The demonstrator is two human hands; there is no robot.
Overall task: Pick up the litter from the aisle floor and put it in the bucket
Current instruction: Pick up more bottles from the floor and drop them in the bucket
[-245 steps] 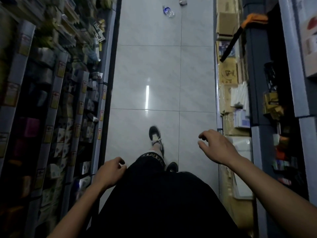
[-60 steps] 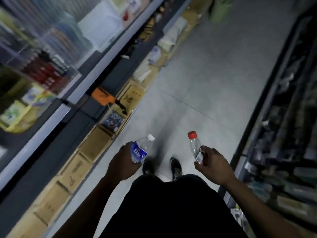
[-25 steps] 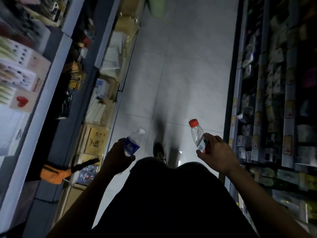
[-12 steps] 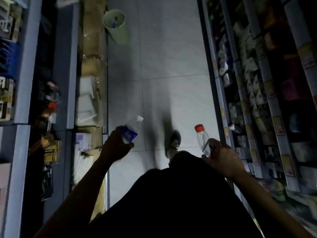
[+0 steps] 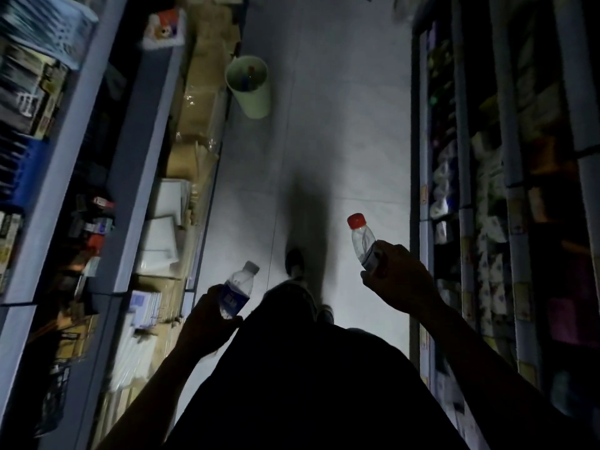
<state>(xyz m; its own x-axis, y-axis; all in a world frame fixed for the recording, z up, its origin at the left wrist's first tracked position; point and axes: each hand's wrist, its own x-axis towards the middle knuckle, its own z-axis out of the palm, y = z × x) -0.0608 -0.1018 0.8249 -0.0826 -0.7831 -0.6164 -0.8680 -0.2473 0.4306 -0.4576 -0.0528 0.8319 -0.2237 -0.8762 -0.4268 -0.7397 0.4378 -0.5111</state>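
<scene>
My left hand (image 5: pixel 204 323) grips a clear plastic bottle with a blue label and white cap (image 5: pixel 238 289), low and left of centre. My right hand (image 5: pixel 397 280) holds a second clear bottle with a red cap (image 5: pixel 362 237), neck pointing up. A pale green bucket (image 5: pixel 256 99) stands on the aisle floor ahead, close to the left shelf, with some small items inside. Both hands are well short of it.
Shelving full of goods lines the left side (image 5: pixel 136 177) and the right side (image 5: pixel 461 196) of the narrow tiled aisle (image 5: pixel 350 125). Cardboard boxes (image 5: pixel 201 102) and white packs sit at the foot of the left shelf. My foot (image 5: pixel 293 261) is on the floor.
I have picked up the two bottles, turned round and walked down the aisle. The bucket has come nearer in view over the last second. Both hands keep their bottles.
</scene>
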